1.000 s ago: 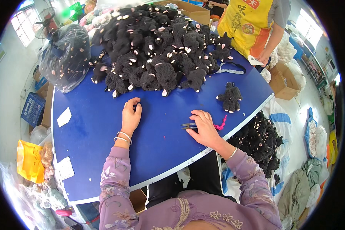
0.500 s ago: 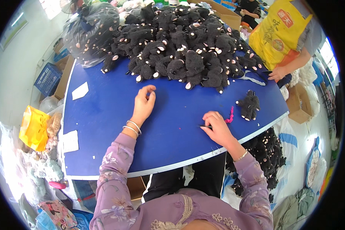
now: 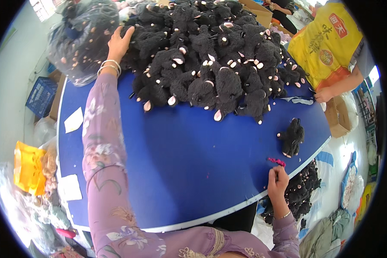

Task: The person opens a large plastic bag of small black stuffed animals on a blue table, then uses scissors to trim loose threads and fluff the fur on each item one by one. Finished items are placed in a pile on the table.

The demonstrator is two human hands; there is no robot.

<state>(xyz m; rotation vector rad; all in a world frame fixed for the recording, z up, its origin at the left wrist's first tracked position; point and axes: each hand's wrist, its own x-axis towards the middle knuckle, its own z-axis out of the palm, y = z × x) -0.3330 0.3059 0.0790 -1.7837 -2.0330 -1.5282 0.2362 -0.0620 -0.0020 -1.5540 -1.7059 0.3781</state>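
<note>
My left hand [image 3: 119, 42] is stretched far out to the back left, at the edge of a big heap of black plush toys [image 3: 202, 92], beside a filled clear plastic bag [image 3: 84, 47]. Its thumb and fingers are apart, and the fingertips touch the heap. My right hand [image 3: 278, 182] is closed near the table's front right edge, around a small black tool mostly hidden by the fingers. Just beyond it is a curled pink cord [image 3: 276, 162]. A single black plush toy [image 3: 291, 138] lies farther back on the right.
The blue table [image 3: 180, 167] has white papers [image 3: 74, 120] along its left side. A person in a yellow apron [image 3: 324, 43] works at the right edge, a hand [image 3: 324, 95] by a dark and white strip. More black plush toys [image 3: 303, 187] lie below the table's right side.
My left hand has gone from mid-table to the far left of the heap. My right hand, still closed, has moved right and nearer me, and the pink cord has shifted along.
</note>
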